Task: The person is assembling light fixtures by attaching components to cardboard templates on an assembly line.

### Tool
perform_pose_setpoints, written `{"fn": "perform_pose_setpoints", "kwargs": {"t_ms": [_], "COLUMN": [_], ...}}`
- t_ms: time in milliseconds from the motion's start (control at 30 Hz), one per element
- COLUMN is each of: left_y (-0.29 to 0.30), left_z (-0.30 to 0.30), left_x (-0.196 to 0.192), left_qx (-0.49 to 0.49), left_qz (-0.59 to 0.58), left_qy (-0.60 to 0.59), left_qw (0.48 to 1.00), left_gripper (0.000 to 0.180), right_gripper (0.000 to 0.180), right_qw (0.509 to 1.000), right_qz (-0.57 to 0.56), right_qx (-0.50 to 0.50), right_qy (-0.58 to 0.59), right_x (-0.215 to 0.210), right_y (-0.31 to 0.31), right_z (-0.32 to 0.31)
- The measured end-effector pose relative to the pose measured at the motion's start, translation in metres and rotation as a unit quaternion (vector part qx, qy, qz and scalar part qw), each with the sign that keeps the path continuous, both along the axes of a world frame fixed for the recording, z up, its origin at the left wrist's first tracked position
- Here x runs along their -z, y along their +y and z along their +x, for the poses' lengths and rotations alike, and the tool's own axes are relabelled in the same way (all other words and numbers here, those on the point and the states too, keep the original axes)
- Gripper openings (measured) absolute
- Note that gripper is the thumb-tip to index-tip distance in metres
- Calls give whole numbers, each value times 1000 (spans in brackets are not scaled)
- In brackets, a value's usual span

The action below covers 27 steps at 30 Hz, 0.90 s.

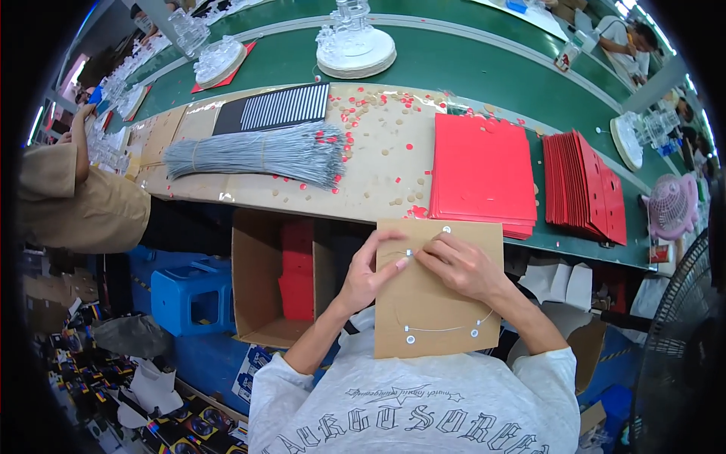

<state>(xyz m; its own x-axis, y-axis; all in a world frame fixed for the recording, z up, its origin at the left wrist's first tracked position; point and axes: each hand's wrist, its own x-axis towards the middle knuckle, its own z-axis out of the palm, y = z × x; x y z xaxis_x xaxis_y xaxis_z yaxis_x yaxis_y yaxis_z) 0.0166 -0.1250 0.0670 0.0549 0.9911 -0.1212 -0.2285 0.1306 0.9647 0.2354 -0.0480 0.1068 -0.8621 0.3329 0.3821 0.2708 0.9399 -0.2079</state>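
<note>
A brown cardboard sheet [439, 299] rests against my shirt, its far end by the table edge. On it lies a thin white wire [435, 330] in a loose loop, with small white tabs [409, 253] and round white eyelets [411, 340] around it. My left hand [368, 271] is on the sheet's left side, thumb and index finger apart, the thumb tip beside the upper tab. Just right of that tab, my right hand [457, 263] has its fingertips pinched together over the sheet; what they hold is hidden.
On the table are a bundle of grey wires [253, 157], a striped black sheet [283, 106], stacked red sheets [484, 170] and red folded pieces [578, 185]. Left stand a blue stool [190, 299] and a cardboard box [261, 314]; right, a black fan [681, 318]. A co-worker's arm [79, 144] shows left.
</note>
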Motion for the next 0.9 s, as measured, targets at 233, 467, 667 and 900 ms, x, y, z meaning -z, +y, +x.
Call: {"fn": "perform_pose_setpoints", "kwargs": {"t_ms": [233,467,667,900], "left_y": [8,24,23,29], "left_z": [-12,-16,-14,-6], "left_x": [-16,-25,-18,-31], "left_qx": [-114,-55,-66,-62], "left_qz": [243,420,505,335], "left_qy": [450,465,415,401], "left_qw": [852,778,754,850], "left_gripper": [27,10,13,16], "right_gripper": [47,50,52,53], "right_qw": [890,804,838,792], "right_qz": [-174,-251,-258,-344], "right_qx": [393,484,444,428], "right_qy": [151,237,185,267], "right_x": [1,18,2,18], "right_y": [-67,-123,-120,-129], "right_z": [62,63,49,65]}}
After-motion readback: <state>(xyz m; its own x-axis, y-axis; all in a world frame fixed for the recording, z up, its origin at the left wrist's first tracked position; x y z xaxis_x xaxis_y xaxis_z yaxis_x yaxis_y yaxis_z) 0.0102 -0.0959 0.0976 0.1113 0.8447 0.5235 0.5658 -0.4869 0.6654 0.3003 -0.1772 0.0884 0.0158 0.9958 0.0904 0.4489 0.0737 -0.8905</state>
